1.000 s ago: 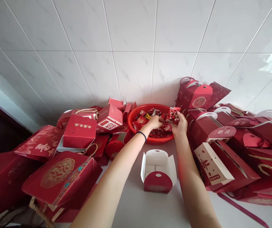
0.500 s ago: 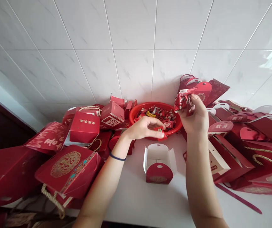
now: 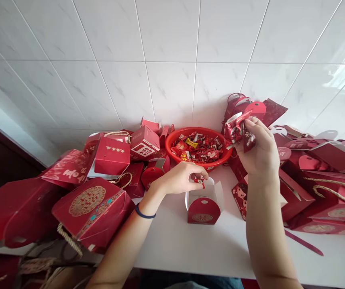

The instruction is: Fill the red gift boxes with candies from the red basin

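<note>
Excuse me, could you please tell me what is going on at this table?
A person is handling red-wrapped sweets with both hands. The left hand has a small wrapped sweet between its fingers, near the back of an open box. The right hand holds up a bunch of packets on the right. A red basin with more sweets stands behind the box, and red boxes crowd both sides of the table.

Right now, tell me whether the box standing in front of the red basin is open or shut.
Open: the box shows its white interior between flaps that stand apart, none folded across the top.
</note>
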### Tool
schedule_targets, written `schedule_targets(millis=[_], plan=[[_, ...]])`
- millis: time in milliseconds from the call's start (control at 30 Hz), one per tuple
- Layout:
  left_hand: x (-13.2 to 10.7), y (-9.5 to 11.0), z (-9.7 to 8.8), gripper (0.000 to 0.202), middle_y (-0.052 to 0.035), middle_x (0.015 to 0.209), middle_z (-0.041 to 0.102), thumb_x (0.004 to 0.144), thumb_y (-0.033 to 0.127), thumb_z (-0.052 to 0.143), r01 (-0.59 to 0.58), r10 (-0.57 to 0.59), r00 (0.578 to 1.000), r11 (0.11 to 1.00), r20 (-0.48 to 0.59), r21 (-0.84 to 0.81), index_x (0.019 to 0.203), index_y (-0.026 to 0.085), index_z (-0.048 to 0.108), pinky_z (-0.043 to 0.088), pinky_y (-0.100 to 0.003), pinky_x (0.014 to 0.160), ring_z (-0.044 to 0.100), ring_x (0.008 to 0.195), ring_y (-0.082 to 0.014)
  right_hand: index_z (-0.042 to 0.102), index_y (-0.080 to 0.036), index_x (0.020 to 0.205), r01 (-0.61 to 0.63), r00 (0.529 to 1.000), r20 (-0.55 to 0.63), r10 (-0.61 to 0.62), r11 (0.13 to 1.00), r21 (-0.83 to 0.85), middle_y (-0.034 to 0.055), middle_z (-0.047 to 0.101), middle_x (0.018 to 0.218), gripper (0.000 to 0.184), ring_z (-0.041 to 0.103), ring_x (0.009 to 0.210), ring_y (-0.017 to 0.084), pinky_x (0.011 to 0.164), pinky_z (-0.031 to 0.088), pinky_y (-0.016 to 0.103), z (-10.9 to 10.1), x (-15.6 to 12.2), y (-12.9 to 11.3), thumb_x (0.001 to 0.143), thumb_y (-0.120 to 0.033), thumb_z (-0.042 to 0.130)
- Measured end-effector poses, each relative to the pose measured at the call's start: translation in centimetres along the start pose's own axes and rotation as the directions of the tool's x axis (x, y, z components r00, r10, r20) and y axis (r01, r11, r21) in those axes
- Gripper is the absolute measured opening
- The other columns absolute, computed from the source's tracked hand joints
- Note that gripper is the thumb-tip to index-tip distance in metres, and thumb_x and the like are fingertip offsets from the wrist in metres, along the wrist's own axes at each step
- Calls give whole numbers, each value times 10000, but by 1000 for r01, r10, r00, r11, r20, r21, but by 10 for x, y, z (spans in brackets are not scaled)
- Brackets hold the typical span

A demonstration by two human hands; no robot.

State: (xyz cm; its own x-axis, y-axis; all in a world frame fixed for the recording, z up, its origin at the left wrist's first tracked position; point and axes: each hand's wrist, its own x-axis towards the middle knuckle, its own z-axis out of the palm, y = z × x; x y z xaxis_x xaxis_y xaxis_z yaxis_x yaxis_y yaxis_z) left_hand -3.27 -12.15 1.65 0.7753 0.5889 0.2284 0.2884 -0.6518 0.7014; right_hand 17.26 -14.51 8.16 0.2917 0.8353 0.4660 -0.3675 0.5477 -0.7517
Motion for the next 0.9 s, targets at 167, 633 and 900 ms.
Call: schedule_targets(millis=[167,633,900], plan=[[2,-6,0,298,-24,942,735,734,21,689,-22,16,997,996,76,89,962,198,763,505,-252,764,665,859,-171,573,-216,765,45,995,94,-29,985,-168,-17,565,752,191,549,665,115,603,477,209,-7,-1,0,799,-311,735],[3,-24,-8,391,-5,968,746,755,67,580,148,-152,988,958,-1,247,1041,248,776,461,-275,705,671,820,-209,637,-153,859,-3,748,519,414,784,-621,-10,541,722,224,452,628,101,568,361,235,-12,0,2,910,-370,659],[-3,-14,-1,515,-81,1030,691,719,528,809,283,-266,959,891,-97,355,1144,252,720,523,-386,791,654,992,-340,575,-163,787,52,633,565,528,700,-712,-33,485,683,235,412,609,101,561,328,247,-11,5,22,903,-366,603]])
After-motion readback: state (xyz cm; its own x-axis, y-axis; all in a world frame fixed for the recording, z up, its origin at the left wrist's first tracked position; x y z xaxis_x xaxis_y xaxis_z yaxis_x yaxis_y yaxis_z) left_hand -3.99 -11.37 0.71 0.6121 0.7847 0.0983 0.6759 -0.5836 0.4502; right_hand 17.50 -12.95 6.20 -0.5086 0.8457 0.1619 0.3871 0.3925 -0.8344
